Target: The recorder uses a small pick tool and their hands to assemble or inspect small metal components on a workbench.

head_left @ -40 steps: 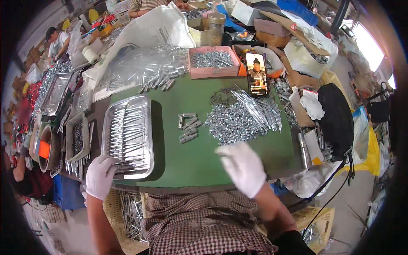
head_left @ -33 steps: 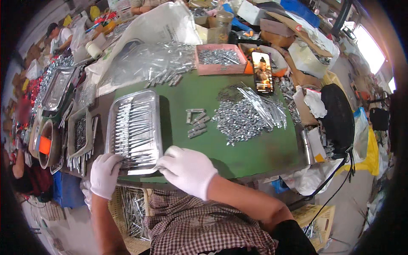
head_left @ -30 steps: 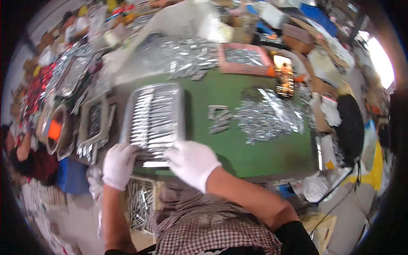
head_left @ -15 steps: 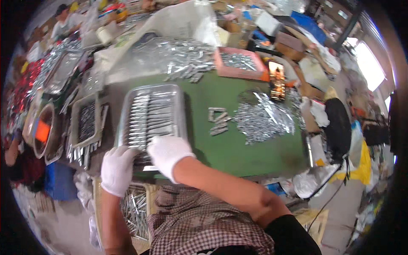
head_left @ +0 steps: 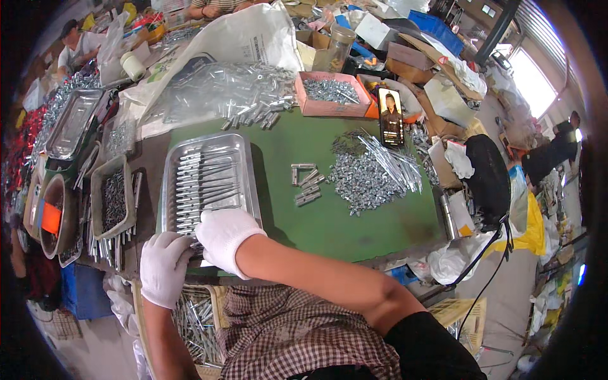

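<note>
A shiny metal tray (head_left: 251, 183) lies in front of me on the green tabletop, holding a row of slim metal rods (head_left: 221, 168) with thicker sleeve-like left ends. At its near edge, my white-gloved left hand (head_left: 163, 267) has its fingers closed at the tips, by a short bit of metal near the tray's lower left corner. Close beside it, my right hand (head_left: 226, 240), also in a white glove, reaches over the tray's near end with its fingers curled in. Whatever lies between the fingers of either hand is mostly hidden by the gloves.
Right of the tray are a few short metal tubes (head_left: 308, 195), a pile of small metal pieces (head_left: 361, 180) with long rods on it, and a propped phone (head_left: 390, 117). A pink box (head_left: 305, 103) of parts stands behind. Left is a bin (head_left: 131, 209) of dark pieces.
The whole view has shifted, so the table things sit further left. Both gloved hands stay close together at the tray's near end, with the fingers still curled.
</note>
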The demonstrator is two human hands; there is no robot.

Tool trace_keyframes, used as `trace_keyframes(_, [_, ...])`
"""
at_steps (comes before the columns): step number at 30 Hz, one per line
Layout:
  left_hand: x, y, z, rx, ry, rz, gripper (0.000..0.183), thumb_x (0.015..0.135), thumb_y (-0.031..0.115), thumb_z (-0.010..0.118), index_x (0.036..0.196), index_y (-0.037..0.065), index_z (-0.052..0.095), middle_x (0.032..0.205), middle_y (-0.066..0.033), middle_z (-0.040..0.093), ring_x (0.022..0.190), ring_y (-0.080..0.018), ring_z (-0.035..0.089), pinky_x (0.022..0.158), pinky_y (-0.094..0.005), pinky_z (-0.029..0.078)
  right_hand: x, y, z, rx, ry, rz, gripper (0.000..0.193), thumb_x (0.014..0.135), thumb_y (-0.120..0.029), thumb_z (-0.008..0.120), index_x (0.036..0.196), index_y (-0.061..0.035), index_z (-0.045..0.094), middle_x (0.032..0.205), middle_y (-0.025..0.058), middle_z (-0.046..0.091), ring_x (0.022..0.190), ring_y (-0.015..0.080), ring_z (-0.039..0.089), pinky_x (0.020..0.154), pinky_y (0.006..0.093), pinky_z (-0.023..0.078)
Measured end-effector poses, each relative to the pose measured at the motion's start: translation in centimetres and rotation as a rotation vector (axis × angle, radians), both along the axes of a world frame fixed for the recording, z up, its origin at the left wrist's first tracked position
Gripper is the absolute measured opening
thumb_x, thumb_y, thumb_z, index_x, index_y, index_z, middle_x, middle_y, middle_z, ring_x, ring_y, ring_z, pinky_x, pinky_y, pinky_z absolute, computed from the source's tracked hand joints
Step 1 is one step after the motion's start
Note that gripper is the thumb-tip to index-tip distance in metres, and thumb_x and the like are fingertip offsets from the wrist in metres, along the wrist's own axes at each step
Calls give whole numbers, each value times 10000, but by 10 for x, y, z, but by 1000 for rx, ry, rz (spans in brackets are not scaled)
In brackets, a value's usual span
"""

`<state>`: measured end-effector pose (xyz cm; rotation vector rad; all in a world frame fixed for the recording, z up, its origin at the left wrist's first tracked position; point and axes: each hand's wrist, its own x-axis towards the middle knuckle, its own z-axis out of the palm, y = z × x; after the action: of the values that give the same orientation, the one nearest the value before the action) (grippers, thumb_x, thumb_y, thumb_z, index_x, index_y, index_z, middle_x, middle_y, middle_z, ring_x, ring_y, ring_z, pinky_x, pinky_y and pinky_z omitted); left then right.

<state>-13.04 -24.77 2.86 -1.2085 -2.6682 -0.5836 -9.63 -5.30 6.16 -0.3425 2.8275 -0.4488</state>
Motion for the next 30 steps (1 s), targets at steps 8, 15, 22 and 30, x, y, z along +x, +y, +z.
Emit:
trace_keyframes(8, [-5, 1, -3, 65, -32, 1, 195, 751, 75, 752, 938, 66, 696, 969, -108, 661, 941, -347, 623, 830, -445, 481, 2, -3, -10, 6, 70, -23, 248, 847, -243, 756, 981, -34, 749, 1003, 158, 699, 925, 306, 738, 782, 420, 603])
trace_keyframes(15, [-7, 0, -5, 101, -1, 22, 115, 735, 76, 753, 834, 74, 694, 884, -96, 666, 864, -343, 642, 776, -450, 500, 1, -7, -17, -25, 87, -101, 175, 835, -80, 705, 994, -10, 721, 1056, 173, 684, 947, 320, 737, 795, 424, 607])
trace_keyframes(22, [-7, -1, 5, 45, -75, -32, 143, 808, 58, 704, 943, 63, 751, 929, -119, 702, 939, -326, 672, 845, -427, 530, 22, 27, -30, -119, 286, -99, 172, 893, -178, 610, 999, -87, 709, 998, 129, 663, 895, 340, 702, 790, 452, 578])
trace_keyframes(30, [-10, 10, 4, 75, 96, 14, 207, 803, 50, 705, 991, 126, 749, 946, -61, 701, 892, -314, 666, 799, -431, 542, 67, 60, -17, -216, 320, -278, 135, 899, -248, 647, 975, -148, 698, 932, 100, 637, 840, 313, 681, 721, 457, 552])
